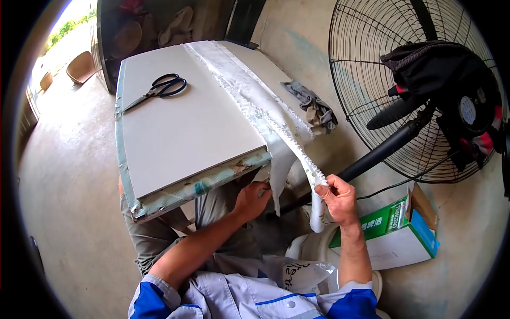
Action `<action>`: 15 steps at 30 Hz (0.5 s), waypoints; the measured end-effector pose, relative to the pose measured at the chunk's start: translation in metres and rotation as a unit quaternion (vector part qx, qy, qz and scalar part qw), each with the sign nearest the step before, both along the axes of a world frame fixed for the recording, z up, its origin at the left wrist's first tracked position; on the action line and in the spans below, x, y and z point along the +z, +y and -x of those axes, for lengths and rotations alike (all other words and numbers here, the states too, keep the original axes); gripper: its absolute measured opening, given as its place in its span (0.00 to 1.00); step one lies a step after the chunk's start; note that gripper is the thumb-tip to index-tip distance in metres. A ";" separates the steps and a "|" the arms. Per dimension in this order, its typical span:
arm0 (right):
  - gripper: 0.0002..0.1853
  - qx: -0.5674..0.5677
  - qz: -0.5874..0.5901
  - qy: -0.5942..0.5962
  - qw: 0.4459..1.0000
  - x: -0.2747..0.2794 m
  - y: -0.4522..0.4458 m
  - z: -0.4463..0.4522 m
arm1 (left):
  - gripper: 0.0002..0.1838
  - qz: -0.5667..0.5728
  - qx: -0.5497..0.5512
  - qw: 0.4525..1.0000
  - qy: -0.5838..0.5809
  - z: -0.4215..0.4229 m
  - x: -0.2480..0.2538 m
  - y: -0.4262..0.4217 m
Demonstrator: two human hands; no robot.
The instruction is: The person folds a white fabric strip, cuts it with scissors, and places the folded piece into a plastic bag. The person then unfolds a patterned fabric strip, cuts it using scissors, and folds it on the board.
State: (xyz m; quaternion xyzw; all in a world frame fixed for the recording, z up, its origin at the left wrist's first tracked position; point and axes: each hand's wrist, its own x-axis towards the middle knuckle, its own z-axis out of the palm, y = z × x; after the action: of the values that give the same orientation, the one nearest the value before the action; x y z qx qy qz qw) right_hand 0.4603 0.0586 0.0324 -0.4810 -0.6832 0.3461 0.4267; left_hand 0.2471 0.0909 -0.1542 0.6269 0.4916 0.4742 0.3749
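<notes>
A long white fabric strip [255, 103] with frayed edges runs along the right side of a pale board [186, 122] and hangs over its near edge. My right hand [340, 199] pinches the frayed edge of the strip beyond the board's near right corner. Just below that corner is my left hand [252, 201], its fingers curled beside a hanging flap of the white fabric; what they hold, if anything, is hidden. Dark-handled scissors [159, 90] lie on the board's left part, their blades pointing to its left edge.
A large black fan [414, 106] with dark cloth on it stands at the right. Grey crumpled cloth [313, 106] lies at the board's right edge. A green and white box [393, 228] sits on the floor at lower right. A brown chair [81, 67] is at far left.
</notes>
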 end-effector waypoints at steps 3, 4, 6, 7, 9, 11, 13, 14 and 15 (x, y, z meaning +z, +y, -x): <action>0.15 -0.004 -0.014 0.004 1.000 0.002 0.003 -0.007 | 0.21 0.002 0.010 0.999 -0.031 -0.004 -0.002 -0.002; 0.16 -0.008 -0.018 0.015 1.000 0.001 0.003 -0.007 | 0.22 0.003 0.016 0.999 -0.046 -0.005 0.001 -0.002; 0.16 -0.013 -0.018 0.031 0.999 0.002 0.003 -0.005 | 0.23 -0.021 0.007 0.996 -0.081 -0.011 0.008 -0.002; 0.17 -0.015 -0.017 0.039 0.999 0.002 0.003 -0.005 | 0.24 -0.034 0.002 0.995 -0.099 -0.013 0.014 -0.002; 0.18 -0.007 -0.004 0.052 0.999 0.004 0.001 -0.004 | 0.24 0.044 -0.033 0.994 -0.094 -0.009 0.031 -0.004; 0.17 -0.010 0.003 0.057 0.998 0.006 0.000 -0.003 | 0.24 0.119 -0.061 0.988 -0.082 -0.007 0.035 0.000; 0.14 -0.018 0.002 0.053 0.998 0.008 -0.001 -0.001 | 0.24 0.191 -0.082 0.976 -0.062 -0.004 0.036 0.004; 0.13 -0.022 0.002 0.051 0.998 0.010 -0.003 0.000 | 0.25 0.183 -0.079 0.979 -0.042 -0.003 0.035 0.002; 0.11 -0.020 -0.005 0.024 0.999 0.012 -0.006 0.003 | 0.25 0.175 -0.077 0.981 -0.022 -0.002 0.032 -0.001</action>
State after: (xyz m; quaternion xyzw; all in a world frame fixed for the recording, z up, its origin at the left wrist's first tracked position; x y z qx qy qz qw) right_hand 0.4575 0.0525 0.0445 -0.4843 -0.6644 0.3457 0.4522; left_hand 0.2488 0.0897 -0.1218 0.5765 0.5091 0.3645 0.5251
